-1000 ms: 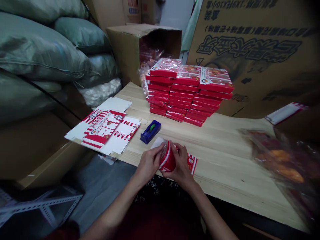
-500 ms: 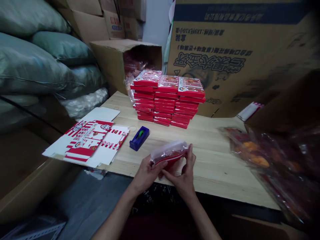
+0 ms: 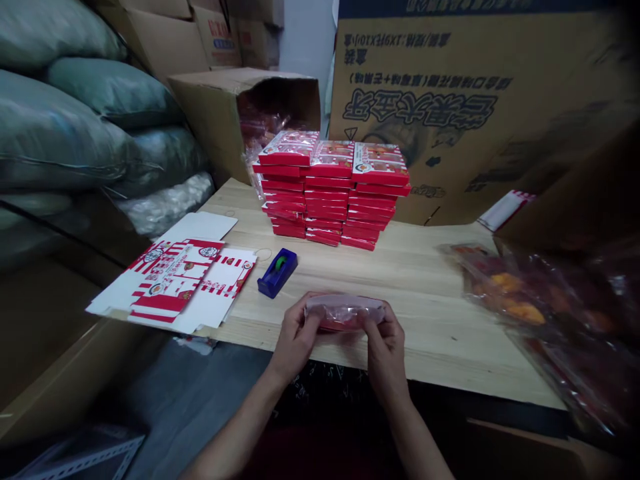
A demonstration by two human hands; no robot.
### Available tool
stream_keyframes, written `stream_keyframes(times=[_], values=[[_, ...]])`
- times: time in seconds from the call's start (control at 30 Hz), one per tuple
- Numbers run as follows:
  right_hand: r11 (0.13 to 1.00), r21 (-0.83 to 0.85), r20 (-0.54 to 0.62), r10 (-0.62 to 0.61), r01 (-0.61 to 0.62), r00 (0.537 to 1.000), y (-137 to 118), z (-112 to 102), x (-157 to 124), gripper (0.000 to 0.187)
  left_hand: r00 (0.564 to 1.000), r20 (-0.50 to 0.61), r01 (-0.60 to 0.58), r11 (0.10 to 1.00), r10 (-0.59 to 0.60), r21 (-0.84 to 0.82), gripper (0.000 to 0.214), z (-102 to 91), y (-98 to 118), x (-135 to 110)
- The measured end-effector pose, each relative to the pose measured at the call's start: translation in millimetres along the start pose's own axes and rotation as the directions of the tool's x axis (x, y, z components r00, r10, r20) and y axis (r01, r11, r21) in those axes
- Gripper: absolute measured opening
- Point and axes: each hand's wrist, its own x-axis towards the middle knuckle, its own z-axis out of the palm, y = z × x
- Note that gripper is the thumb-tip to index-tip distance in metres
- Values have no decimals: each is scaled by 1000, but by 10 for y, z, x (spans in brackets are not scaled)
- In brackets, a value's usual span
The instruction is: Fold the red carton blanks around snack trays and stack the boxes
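One left hand (image 3: 295, 340), one right hand (image 3: 385, 353), gripping a plastic bag (image 3: 345, 312)

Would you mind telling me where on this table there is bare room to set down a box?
Bare wood shows between the red box stacks and the plastic food bags, right of your right hand. A narrow strip runs between the tape dispenser and the stacks. The flat printed box blank crowds the left.

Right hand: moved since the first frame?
Yes. The right hand has moved toward the person's right, farther from the blue tape dispenser.
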Motion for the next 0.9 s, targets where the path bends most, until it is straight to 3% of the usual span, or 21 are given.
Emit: stream_keyframes(times=[0.13,0.2,0.3,0.43,0.57,0.7,0.8,0.9], values=[[998,54,-45,47,-45,998,9,23,52,9,994,-88,51,997,-57,-66,21,55,-64,54],[996,82,-54,49,-44,997,4,40,67,7,996,-44,68,987,-75,-143,22,26,-91,40],[995,91,-60,47,-41,997,2,54,67,7,996,72,78,940,-58,-332,41,-56,-121,-40],[995,91,-75,42,-35,996,22,54,57,9,993,90,111,852,-75,-512,45,-119,-168,-104],[991,125,-54,48,-41,997,38,78,85,10,990,59,143,887,-131,-439,31,-91,-218,10],[982,163,13,92,-93,996,-93,109,96,11,984,-72,131,930,-165,-344,23,-18,-163,114],[936,286,122,178,-206,977,-303,74,-3,25,972,-133,143,937,-194,-320,24,38,-67,40],[846,363,216,331,-390,919,-417,-19,-181,30,953,-142,203,914,-266,-352,23,60,-64,-129]])
